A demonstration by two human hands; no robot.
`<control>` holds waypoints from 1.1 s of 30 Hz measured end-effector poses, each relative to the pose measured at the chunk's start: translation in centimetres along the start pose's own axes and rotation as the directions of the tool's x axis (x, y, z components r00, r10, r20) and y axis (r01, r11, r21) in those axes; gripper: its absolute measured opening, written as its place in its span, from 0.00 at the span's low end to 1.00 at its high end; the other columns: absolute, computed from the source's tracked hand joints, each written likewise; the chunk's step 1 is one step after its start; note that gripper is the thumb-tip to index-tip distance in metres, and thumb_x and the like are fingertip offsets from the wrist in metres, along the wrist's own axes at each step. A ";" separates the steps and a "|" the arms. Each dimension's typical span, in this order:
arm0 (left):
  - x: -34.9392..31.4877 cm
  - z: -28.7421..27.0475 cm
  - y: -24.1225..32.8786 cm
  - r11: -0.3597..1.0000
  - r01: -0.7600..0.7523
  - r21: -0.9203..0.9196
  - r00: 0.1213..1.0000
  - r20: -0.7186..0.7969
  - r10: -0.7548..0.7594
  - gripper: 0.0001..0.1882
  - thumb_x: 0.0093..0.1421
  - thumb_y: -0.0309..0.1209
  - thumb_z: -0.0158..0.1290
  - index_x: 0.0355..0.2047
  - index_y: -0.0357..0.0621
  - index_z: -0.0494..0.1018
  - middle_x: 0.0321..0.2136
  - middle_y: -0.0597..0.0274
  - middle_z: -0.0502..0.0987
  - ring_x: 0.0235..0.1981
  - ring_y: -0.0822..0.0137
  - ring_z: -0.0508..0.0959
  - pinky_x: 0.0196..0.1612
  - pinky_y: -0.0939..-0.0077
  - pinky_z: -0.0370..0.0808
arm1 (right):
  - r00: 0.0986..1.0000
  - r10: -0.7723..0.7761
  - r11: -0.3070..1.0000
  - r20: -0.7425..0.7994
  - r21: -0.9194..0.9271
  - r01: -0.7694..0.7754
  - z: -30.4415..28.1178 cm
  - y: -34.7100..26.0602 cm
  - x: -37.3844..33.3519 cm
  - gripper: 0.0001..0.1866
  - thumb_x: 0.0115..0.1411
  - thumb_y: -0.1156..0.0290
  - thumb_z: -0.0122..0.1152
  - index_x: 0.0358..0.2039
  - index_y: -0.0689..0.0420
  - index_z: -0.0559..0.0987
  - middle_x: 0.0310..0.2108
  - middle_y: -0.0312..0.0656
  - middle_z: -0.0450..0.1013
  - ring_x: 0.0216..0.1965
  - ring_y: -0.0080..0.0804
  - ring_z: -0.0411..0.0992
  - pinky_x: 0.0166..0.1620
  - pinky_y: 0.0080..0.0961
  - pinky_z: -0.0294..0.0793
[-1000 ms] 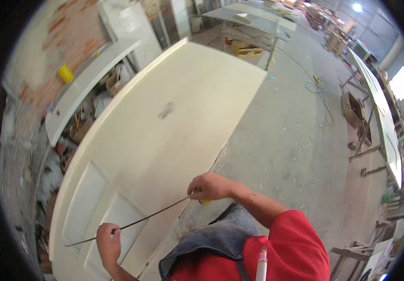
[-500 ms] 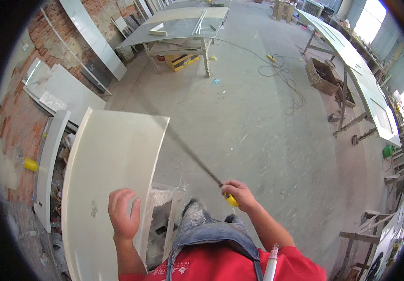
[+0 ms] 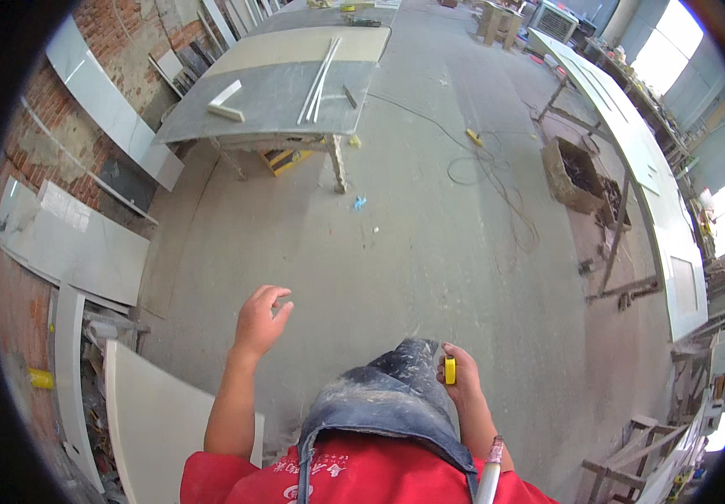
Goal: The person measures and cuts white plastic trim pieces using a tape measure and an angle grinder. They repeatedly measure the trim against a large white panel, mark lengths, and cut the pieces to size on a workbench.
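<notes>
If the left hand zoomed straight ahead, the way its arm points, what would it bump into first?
Probably the grey-topped table ahead of the left hand. Height and depth are hard to judge here, so the yellow box under it might come first instead.

white printed characters (image 3: 322,467), on red shirt (image 3: 388,475)

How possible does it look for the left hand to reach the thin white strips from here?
Probably no: the left hand is empty, but floor lies between it and the table bearing the white strips.
</notes>
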State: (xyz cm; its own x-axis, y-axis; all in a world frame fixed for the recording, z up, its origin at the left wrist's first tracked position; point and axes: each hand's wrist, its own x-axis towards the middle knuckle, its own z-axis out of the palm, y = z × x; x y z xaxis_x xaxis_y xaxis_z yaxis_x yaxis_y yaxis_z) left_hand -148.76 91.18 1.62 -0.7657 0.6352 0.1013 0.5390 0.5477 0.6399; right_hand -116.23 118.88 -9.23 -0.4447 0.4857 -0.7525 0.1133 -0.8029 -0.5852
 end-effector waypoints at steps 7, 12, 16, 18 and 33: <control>22.7 8.7 -7.4 0.948 0.319 -0.005 0.945 -0.066 -0.319 0.20 0.61 0.33 0.61 0.52 0.42 0.76 0.49 0.55 0.81 0.37 0.62 0.81 0.46 0.63 0.78 | 0.990 -0.029 0.958 0.142 -0.279 0.068 11.9 -12.9 21.7 0.15 0.62 0.69 0.65 0.46 0.63 0.82 0.34 0.37 0.77 0.28 0.27 0.74 0.31 0.25 0.74; 36.1 10.5 -10.5 0.887 0.457 0.064 0.888 -0.097 -0.450 0.25 0.61 0.36 0.62 0.56 0.40 0.74 0.52 0.51 0.79 0.48 0.55 0.80 0.53 0.60 0.76 | 0.948 -0.075 0.733 0.308 -0.628 0.262 26.0 -25.1 35.5 0.16 0.60 0.63 0.68 0.42 0.63 0.84 0.33 0.37 0.80 0.30 0.24 0.74 0.32 0.24 0.73; 46.7 11.6 -13.0 0.884 0.464 0.054 0.877 -0.173 -0.449 0.29 0.60 0.37 0.64 0.59 0.39 0.71 0.54 0.48 0.77 0.55 0.49 0.76 0.57 0.56 0.73 | 0.885 -0.104 0.363 0.453 -0.811 0.458 37.8 -34.0 42.5 0.20 0.59 0.56 0.70 0.42 0.61 0.84 0.31 0.39 0.81 0.29 0.28 0.76 0.34 0.28 0.75; 53.0 12.6 -15.1 0.874 0.459 0.161 0.880 -0.213 -0.424 0.30 0.59 0.39 0.65 0.58 0.38 0.71 0.53 0.46 0.76 0.54 0.46 0.76 0.57 0.54 0.73 | 0.855 -0.159 0.148 0.494 -0.844 0.515 43.1 -36.5 45.1 0.22 0.58 0.53 0.71 0.42 0.60 0.84 0.30 0.42 0.81 0.29 0.32 0.78 0.35 0.31 0.77; 74.8 14.7 -22.7 0.882 0.464 0.087 0.884 0.021 -0.467 0.16 0.59 0.34 0.60 0.43 0.36 0.78 0.41 0.43 0.81 0.45 0.43 0.81 0.48 0.53 0.78 | 0.929 -0.194 -0.236 0.314 -0.934 0.267 63.8 -38.5 60.4 0.22 0.58 0.51 0.64 0.37 0.60 0.83 0.35 0.58 0.81 0.42 0.58 0.80 0.47 0.48 0.79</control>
State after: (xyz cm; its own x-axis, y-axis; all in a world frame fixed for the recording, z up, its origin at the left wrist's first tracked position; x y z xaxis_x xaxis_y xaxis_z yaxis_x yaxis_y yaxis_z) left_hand -213.16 134.25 -16.50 -0.9213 0.3169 -0.2253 0.1505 0.8249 0.5448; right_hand -204.11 157.03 -12.87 -0.7146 0.4986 -0.4906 0.6847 0.6422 -0.3446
